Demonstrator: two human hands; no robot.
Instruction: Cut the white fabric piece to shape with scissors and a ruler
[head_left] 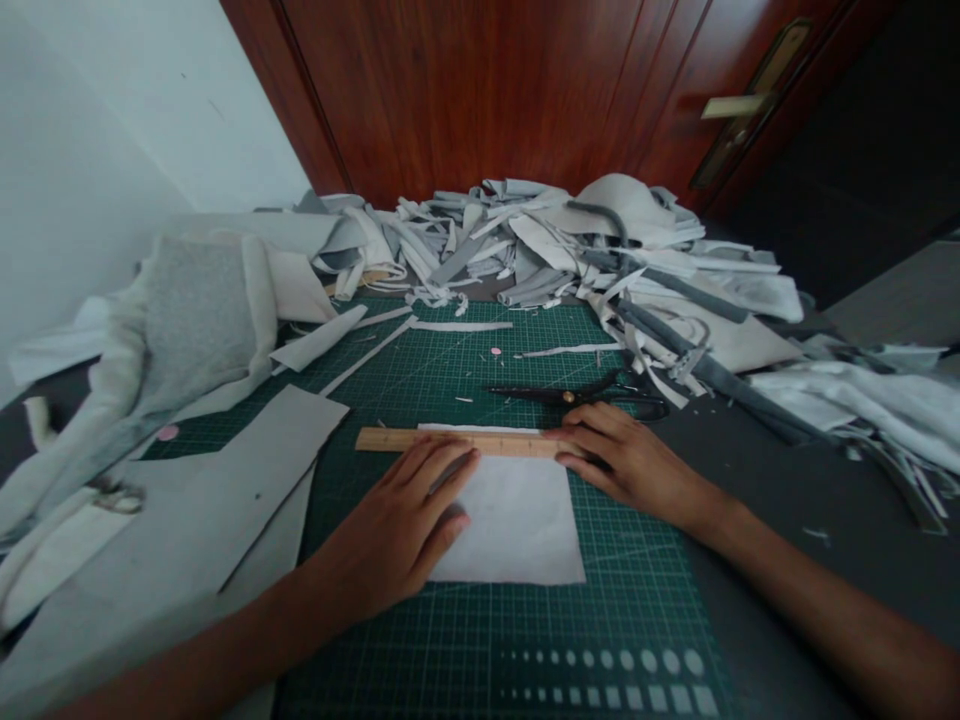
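A wooden ruler (480, 441) lies across the top edge of a white fabric square (517, 525) on a green cutting mat (600, 640). My left hand (397, 530) lies flat with fingers stretched out, pressing the fabric's left part, its fingertips reaching the ruler. My right hand (622, 455) rests at the ruler's right end, fingers extended and touching it. Black scissors (585, 394) lie shut on the mat just beyond my right hand.
A heap of grey and white fabric scraps (570, 250) fills the back of the table in front of a brown wooden door (487, 90). Larger grey fabric pieces (202, 500) lie at the left. More scraps (855, 400) lie at the right.
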